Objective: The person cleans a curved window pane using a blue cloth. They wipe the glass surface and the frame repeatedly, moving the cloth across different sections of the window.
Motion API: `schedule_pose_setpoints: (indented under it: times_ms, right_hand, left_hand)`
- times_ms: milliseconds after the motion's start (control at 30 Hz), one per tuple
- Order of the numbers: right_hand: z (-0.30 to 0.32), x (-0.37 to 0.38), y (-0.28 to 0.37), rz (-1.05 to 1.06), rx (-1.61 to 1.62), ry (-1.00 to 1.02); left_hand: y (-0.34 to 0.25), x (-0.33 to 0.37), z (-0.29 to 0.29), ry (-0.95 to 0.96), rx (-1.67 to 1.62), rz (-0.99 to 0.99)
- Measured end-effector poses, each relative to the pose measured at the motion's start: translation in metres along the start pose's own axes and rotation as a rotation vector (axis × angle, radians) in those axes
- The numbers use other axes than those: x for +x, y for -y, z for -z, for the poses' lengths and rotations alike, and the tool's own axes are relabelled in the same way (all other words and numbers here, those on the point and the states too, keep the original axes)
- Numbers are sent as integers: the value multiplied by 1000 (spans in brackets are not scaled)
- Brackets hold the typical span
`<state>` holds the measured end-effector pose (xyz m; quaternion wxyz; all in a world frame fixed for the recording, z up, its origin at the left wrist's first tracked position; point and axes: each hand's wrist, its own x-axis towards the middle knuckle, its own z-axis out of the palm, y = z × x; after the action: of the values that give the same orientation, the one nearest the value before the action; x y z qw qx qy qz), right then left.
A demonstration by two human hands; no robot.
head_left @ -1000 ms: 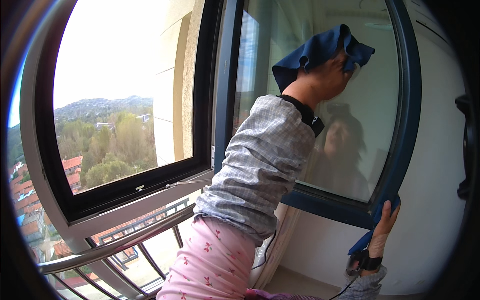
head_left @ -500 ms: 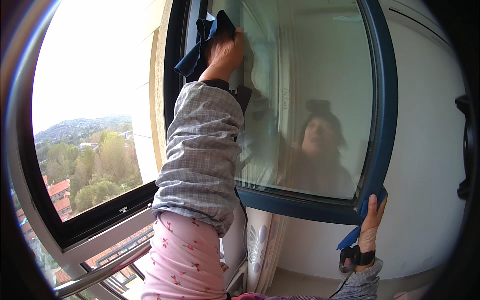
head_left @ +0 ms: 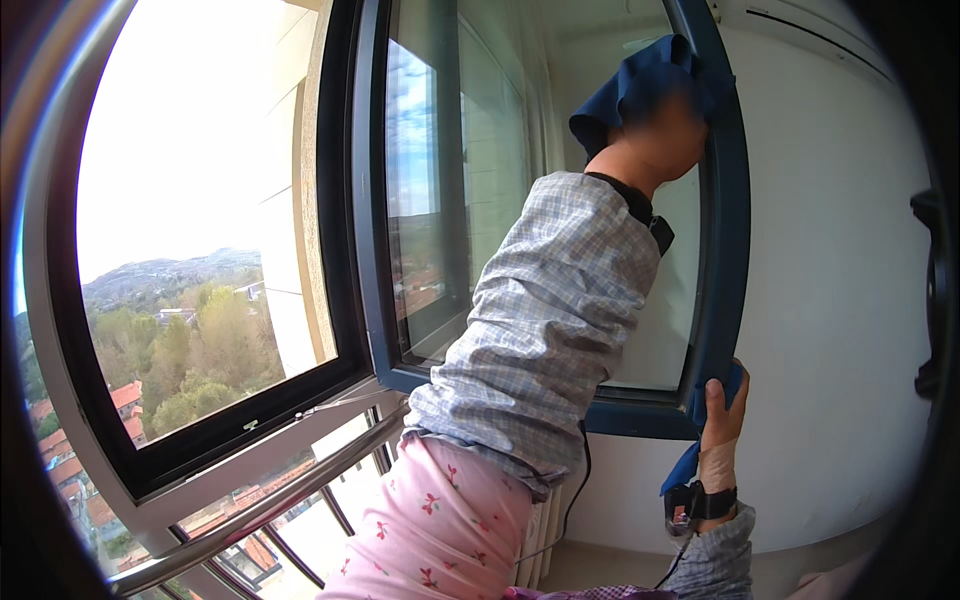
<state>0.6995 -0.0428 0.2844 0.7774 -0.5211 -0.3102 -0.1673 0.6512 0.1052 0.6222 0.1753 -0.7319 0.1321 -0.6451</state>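
My left hand [head_left: 665,130], smeared by motion, holds a dark blue cloth [head_left: 600,110] against the upper right part of a window pane [head_left: 500,150]. The pane sits in an opened sash with a dark blue frame [head_left: 728,230]. Up across the glass reaches my left arm, in a grey checked sleeve cover over pink cloth. At the sash's lower right corner, my right hand [head_left: 720,425] grips the frame, thumb on the near side. A second blue cloth [head_left: 682,468] shows under that hand and hangs below it.
Left of the sash is a black window frame [head_left: 345,250], with trees and red roofs beyond. A metal railing [head_left: 270,510] runs below it. A white wall [head_left: 820,300] stands at right. A dark cable [head_left: 578,490] hangs beneath my left arm.
My left hand has swept the cloth from the pane's upper left to its upper right. The sash appears farther left in view. My right hand keeps its grip on the corner.
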Motion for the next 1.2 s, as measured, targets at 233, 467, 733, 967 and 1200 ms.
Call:
schedule_pose_setpoints:
  times_ms: [233,467,733,967,1200]
  right_hand:
    - [2,2,-7,35,-3,18]
    - [4,7,-19,60,56,41]
    - [7,12,-23,90,-71,41]
    - [5,8,-17,52,-51,39]
    - [7,12,-23,71,-99,28]
  left_hand:
    - [115,-31,57,-123,-40,11]
    - [211,-118,141,-241,137,425]
    - [152,-190,127,-120,271,542]
    - [13,-342,105,93,71,429]
    - [70,-230,117,118,-90,490]
